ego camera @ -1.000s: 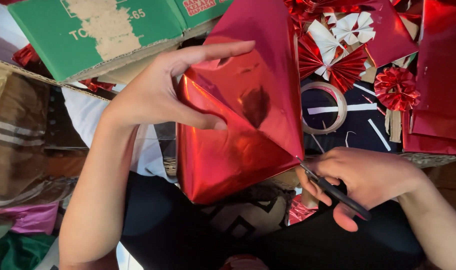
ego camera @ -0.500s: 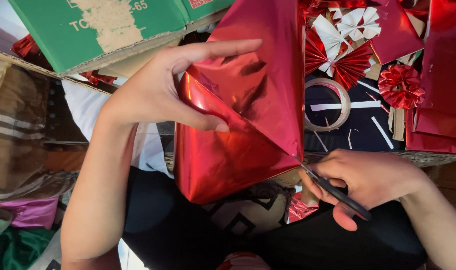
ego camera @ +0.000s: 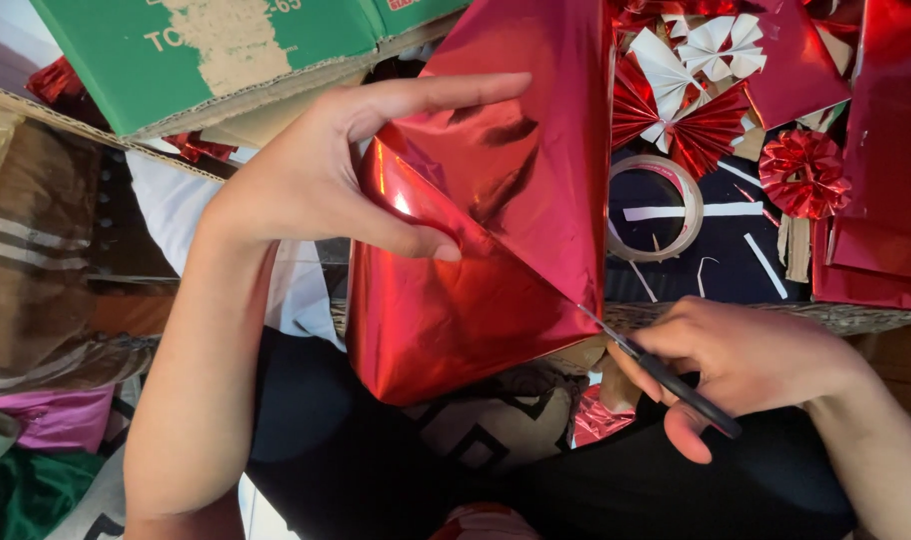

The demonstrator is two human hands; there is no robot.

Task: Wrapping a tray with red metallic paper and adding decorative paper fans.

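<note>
My left hand [ego camera: 326, 170] pinches a large folded sheet of shiny red foil paper [ego camera: 486, 220], thumb on its front and fingers spread along its upper edge. My right hand [ego camera: 746, 360] grips black-handled scissors [ego camera: 656, 370] low at the right. The scissor tips touch the sheet's lower right corner. The sheet hangs over my lap, its folded lower part bulging toward me.
A green cardboard box [ego camera: 216, 50] lies at top left. A tape roll [ego camera: 656, 205] sits on a dark surface beside red and white pleated paper fans [ego camera: 686, 90] and a red rosette [ego camera: 804, 172]. More red foil sheets [ego camera: 881, 150] are at the right. Striped cloth [ego camera: 36, 270] lies at left.
The view has shifted slightly. My hands, the sheet and the scissors keep nearly the same positions, with the scissor tips still at the sheet's lower right corner.
</note>
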